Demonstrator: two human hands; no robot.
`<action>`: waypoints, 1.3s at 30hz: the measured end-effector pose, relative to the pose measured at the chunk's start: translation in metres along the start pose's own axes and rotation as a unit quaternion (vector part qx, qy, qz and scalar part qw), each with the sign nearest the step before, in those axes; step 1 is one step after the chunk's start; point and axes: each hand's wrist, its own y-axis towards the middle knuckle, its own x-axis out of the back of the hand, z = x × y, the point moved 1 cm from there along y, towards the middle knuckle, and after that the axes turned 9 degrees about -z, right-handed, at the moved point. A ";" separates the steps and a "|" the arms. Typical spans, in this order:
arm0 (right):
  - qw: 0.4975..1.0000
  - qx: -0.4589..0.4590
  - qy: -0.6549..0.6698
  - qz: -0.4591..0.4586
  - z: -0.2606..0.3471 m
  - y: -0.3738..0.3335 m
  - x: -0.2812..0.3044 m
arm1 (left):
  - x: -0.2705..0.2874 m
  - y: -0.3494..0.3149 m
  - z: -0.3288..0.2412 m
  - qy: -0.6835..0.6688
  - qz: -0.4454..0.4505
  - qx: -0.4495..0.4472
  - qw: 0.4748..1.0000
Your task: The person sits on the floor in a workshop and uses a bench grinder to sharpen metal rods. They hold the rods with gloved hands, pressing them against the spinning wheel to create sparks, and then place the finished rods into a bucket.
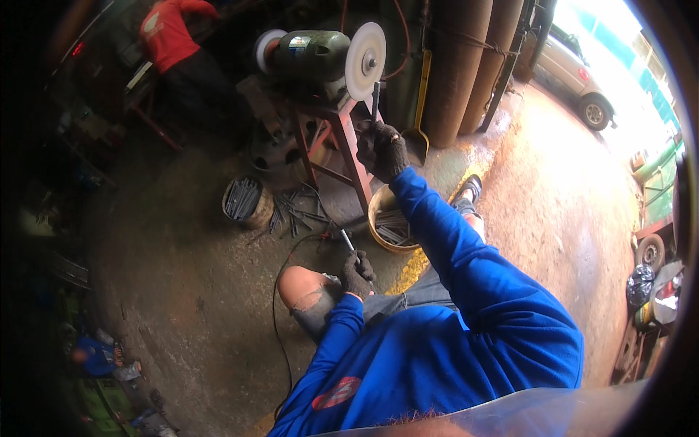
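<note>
My right hand point(382, 149), in a dark knit glove, is closed round a dark metal rod point(376, 102). That rod points up at the lower right edge of the pale disc wheel point(365, 61) on a bench grinder point(317, 54); whether they touch I cannot tell. Low by my bent knee, my left hand point(357, 274), gloved alike, grips another metal rod point(346, 239) with a bright upper end. The grinder rests on a red metal stand point(352, 156). Beneath my right forearm, a bucket point(376, 227) on the floor contains several rods, partly hidden by the sleeve.
A second container point(262, 211) is packed with dark rods, and loose rods point(297, 211) lie beside it. A black cable point(275, 320) runs across the floor. Tall brown cylinders point(459, 69) and a yellow-handled shovel point(424, 95) stand beyond my right hand. A person in red point(175, 36) works far left.
</note>
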 end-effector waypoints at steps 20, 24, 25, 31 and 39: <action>0.998 0.010 -0.052 0.030 0.018 -0.001 0.016 | 0.000 -0.001 0.000 0.008 -0.021 0.002 1.000; 0.913 -0.300 0.276 -0.001 -0.008 0.015 0.013 | 0.000 0.000 0.000 0.010 -0.024 0.011 1.000; 0.808 -0.423 0.409 -0.023 -0.011 0.019 0.010 | 0.000 0.000 0.000 0.008 -0.025 0.016 1.000; 0.754 -0.408 0.514 -0.015 -0.008 0.048 -0.003 | -0.009 -0.007 -0.003 0.017 -0.026 0.011 0.999; 0.846 -0.395 0.358 -0.013 -0.004 0.058 -0.007 | -0.011 -0.014 -0.006 0.009 -0.028 0.028 0.999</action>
